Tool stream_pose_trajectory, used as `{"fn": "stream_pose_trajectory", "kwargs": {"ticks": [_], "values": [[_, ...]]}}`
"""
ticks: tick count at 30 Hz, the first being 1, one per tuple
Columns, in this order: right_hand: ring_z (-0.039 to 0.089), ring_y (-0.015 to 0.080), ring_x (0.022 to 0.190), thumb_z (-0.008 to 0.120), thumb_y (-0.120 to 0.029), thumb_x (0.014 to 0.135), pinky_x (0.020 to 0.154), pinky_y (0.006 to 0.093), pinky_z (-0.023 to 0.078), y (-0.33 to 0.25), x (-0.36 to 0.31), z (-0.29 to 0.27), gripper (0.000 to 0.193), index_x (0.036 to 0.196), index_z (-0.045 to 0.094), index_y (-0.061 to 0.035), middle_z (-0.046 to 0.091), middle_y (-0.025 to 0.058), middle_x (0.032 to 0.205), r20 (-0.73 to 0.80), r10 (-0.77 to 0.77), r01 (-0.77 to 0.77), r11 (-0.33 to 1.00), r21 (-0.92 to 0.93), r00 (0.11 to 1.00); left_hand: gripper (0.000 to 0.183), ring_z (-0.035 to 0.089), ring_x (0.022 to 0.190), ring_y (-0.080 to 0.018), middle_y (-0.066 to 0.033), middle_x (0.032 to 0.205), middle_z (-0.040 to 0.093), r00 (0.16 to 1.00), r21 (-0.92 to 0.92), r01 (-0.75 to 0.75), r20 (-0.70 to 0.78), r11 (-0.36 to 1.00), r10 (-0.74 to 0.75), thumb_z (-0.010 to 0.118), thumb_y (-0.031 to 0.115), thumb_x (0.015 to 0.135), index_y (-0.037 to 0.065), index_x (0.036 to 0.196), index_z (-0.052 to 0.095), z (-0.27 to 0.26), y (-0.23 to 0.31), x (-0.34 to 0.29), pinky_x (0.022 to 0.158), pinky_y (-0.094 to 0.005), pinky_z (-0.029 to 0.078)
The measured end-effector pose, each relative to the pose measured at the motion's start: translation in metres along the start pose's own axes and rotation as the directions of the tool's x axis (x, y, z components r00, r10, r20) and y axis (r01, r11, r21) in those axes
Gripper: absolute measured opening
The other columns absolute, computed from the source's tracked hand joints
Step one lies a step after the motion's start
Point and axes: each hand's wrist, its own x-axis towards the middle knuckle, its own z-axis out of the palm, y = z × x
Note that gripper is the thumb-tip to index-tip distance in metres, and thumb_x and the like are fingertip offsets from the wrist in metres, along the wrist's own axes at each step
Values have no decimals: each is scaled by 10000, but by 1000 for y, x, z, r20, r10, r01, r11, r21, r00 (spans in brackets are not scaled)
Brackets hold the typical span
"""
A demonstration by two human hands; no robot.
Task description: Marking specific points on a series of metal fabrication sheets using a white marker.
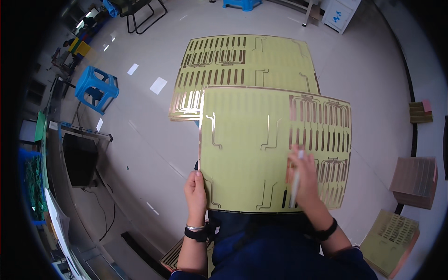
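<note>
The left hand (pixel 196 192) is clamped on the left edge of a flat, rectangular yellow-green panel with copper-coloured lines (pixel 238 140), its thumb lying over the face. The right hand (pixel 305 179), blurred, has its fingers closed around a slim white pen-like stick (pixel 294 189) over the panel's right part, hiding some of the pattern there. One black wristband sits on each wrist, and one silver-coloured bangle (pixel 195 228) on the left.

The panel lies above the person's dark blue clothing and covers the lower part of a similar patterned yellow-green stack (pixel 284 56) just beyond it. The pattern is made of rounded bars and thin bent lines on a smooth, matte face; thin layers show at the stack's lower left edge.

Farther out, two blue plastic stools stand on the pale, glossy floor: one at left (pixel 97 88), one at the top edge (pixel 242 3). One black-framed chair (pixel 140 14) and one white cabinet with blue marks (pixel 339 16) are also at the far side. Three block-shaped piles line the right side: a small one (pixel 418 114), a brownish one (pixel 414 179) and a yellow-green one (pixel 385 242).
</note>
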Motion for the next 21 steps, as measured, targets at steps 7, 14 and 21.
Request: {"fn": "stream_pose_trajectory", "kwargs": {"ticks": [7,14,21], "values": [[512,257,1336,559,-193,942,1121,437,402,-36,-33,55,331,1259,642,-149,611,88,1337,477,-689,690,693,210,546,332,390,683,-37,66,714,483,1000,7,-15,-24,1000,15,487,244,1059,15,841,590,7,10,-2,601,-232,347],[565,257,1267,579,-144,910,1098,383,425,-31,-15,44,306,1204,655,-111,621,134,1308,438,-627,590,772,237,645,307,395,685,-55,42,702,469,997,76,-66,-27,995,68,493,221,1052,3,847,562,3,5,-8,608,-248,364],[663,297,983,668,-121,879,884,387,516,-19,27,6,382,1256,641,-62,685,155,1104,211,-491,500,866,16,845,317,356,688,-36,66,728,434,998,43,-57,-22,997,58,463,233,1065,41,818,517,-10,-3,-16,597,-229,323]]}}
